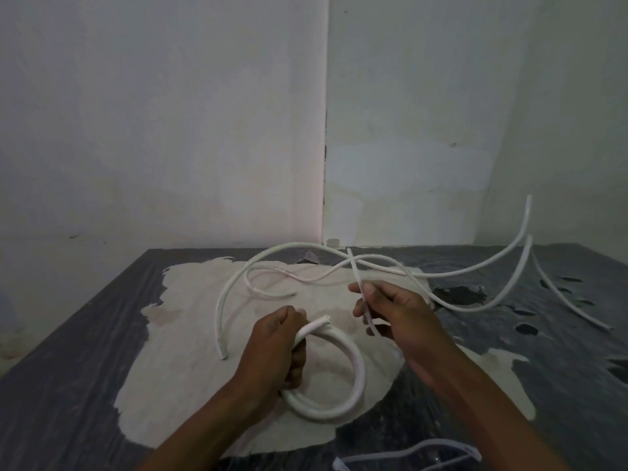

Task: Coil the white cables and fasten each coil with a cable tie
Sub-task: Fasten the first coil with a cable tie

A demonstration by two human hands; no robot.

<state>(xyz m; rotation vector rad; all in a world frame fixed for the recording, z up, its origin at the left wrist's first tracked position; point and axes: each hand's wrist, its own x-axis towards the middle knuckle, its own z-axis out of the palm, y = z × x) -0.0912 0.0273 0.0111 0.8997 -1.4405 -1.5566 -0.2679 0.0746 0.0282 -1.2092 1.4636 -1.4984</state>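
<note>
My left hand (275, 348) grips a coiled white cable (356, 379) where its loops overlap, and the cable's cut end sticks out above the fist. The coil rests on the worn table top (85, 368). My right hand (390, 311) pinches a thin white cable tie (356, 273) that points up and away from the fingers, just right of the coil. Several loose white cables (234, 294) lie uncoiled across the back of the table, and one (523, 239) arches up at the far right.
More translucent cable ties (424, 453) lie at the table's near edge, right of centre. The table stands in a corner between two pale walls (204, 130). Its dark surface is peeled to a pale patch in the middle.
</note>
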